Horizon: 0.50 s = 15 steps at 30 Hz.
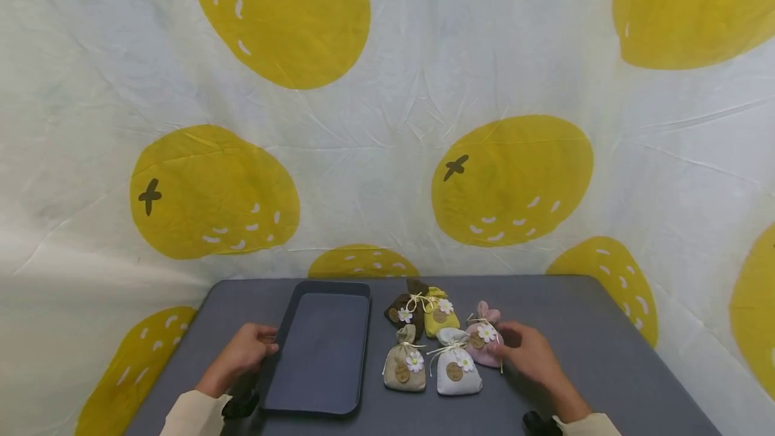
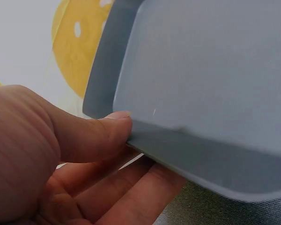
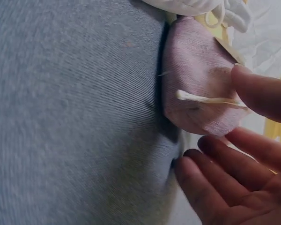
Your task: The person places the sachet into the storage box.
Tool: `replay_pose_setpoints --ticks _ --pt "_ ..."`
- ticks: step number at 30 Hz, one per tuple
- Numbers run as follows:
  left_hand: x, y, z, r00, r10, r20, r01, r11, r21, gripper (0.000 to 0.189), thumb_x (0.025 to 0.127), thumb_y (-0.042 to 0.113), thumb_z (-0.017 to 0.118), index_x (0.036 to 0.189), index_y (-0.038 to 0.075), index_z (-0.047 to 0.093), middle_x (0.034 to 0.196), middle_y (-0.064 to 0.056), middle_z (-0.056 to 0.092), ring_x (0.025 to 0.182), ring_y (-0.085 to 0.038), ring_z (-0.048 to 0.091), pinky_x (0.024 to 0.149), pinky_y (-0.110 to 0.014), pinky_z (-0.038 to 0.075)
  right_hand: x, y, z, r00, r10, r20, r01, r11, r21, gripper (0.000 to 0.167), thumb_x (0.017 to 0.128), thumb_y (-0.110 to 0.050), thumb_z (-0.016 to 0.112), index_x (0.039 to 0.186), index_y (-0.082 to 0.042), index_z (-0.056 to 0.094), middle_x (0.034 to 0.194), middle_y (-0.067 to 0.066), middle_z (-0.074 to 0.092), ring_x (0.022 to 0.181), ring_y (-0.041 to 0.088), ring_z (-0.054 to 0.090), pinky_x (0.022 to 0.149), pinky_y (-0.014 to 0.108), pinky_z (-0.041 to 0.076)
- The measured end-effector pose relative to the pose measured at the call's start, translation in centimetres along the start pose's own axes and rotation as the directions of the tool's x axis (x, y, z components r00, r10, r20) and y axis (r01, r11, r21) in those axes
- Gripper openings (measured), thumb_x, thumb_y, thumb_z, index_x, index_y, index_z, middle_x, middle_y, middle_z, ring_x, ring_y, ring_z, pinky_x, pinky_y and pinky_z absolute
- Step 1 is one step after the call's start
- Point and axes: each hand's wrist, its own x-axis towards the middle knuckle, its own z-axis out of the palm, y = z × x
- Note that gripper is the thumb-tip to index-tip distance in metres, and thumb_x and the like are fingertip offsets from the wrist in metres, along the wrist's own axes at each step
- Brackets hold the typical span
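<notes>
Pink pouch (image 1: 489, 354) sits on the gray table (image 1: 605, 362), at the right end of a small group of pouches. We see the right hand (image 1: 533, 353) at its right side, thumb and forefinger at the pouch, other fingers apart and loosely bent; we can't tell whether it has a firm hold. From the right wrist we get a pale cord (image 3: 206, 99) lying across the pink cloth, next to the thumb. On the front we note a white flower (image 1: 486, 333) and a round brown tag (image 1: 477, 342). White pouch (image 1: 469, 384) is just left of the pink one and nearer us; tan pouch (image 1: 396, 356) is farther left. Behind these we have the yellow pouch (image 1: 451, 322) and the dark brown pouch (image 1: 418, 322), side by side. Left of the whole group we find a dark rectangular tray (image 1: 317, 355). Left hand (image 1: 242, 350) grips its left edge, thumb on the rim, fingers underneath. We see cream sleeves (image 1: 196, 416) at both wrists. Behind the table we have a white cloth (image 1: 369, 200) with big yellow fruit shapes (image 1: 514, 184).
</notes>
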Motion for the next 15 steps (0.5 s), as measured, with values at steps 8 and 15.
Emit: replay_pose_setpoints --ticks 8,15 --pt "-0.1 -0.1 0.0 0.999 -0.042 -0.014 0.041 0.999 -0.031 0.043 0.093 -0.006 0.067 0.132 -0.02 0.058 0.121 -0.038 0.068 0.106 -0.042 0.073 0.073 -0.055 0.063 0.7 0.1 0.7 0.994 0.109 -0.023 -0.105 0.986 0.126 0.046 0.079 -0.014 0.088 0.118 0.007 0.074 0.109 0.022 0.078 0.1 0.033 0.076 0.08 0.038 0.06" --pt "-0.1 -0.2 -0.2 0.999 -0.037 -0.028 0.036 0.999 -0.022 0.042 0.091 -0.004 0.07 0.129 -0.02 0.061 0.115 -0.036 0.071 0.099 -0.038 0.074 0.07 -0.054 0.063 1.1 0.1 1.1 0.986 0.134 -0.099 -0.117 0.98 0.161 0.034 0.073 -0.004 0.085 0.105 0.004 0.079 0.096 0.017 0.08 0.086 0.022 0.074 0.071 0.027 0.054"
